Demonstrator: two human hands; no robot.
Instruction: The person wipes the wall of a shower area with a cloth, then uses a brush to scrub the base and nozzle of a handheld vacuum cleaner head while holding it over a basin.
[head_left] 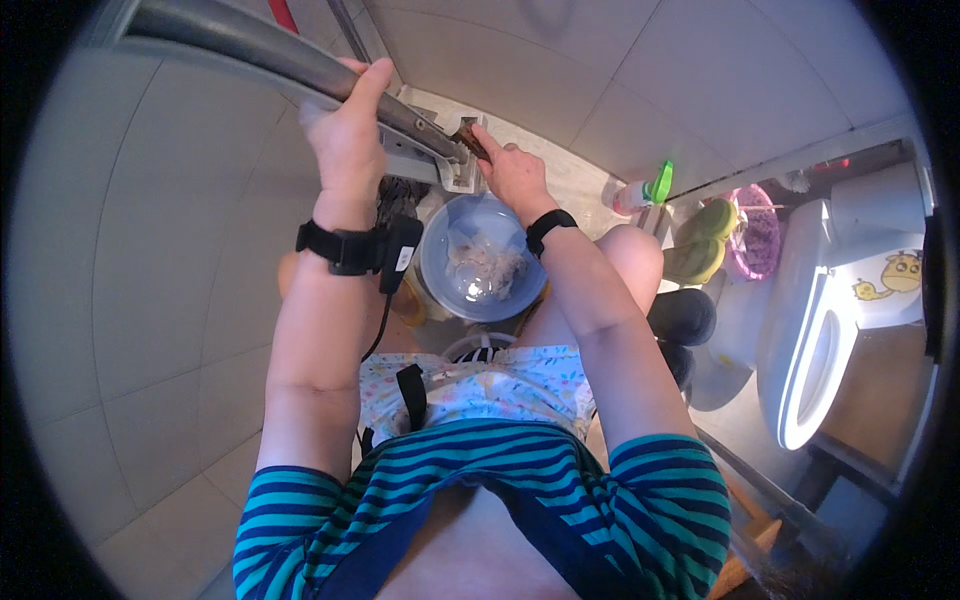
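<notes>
My left hand (345, 140) is wrapped round a long grey tube-like bar (240, 35), which slants from the upper left down to a pale end fitting (460, 178). My right hand (515, 178) is closed on a small dark brown brush (468, 140), its index finger stretched along the top. The brush touches or nearly touches the fitting; which of the two I cannot tell. Just below both hands a blue basin (428, 275) holds cloudy, sudsy water with something whitish in it, too blurred to name.
At the right stand a spray bottle (632, 196) with a green head, yellow-green slippers (697, 260), dark slippers (682, 316), a pink basket (757, 235) and a white toilet (790, 400). Tiled walls (150, 250) close in on the left and far side.
</notes>
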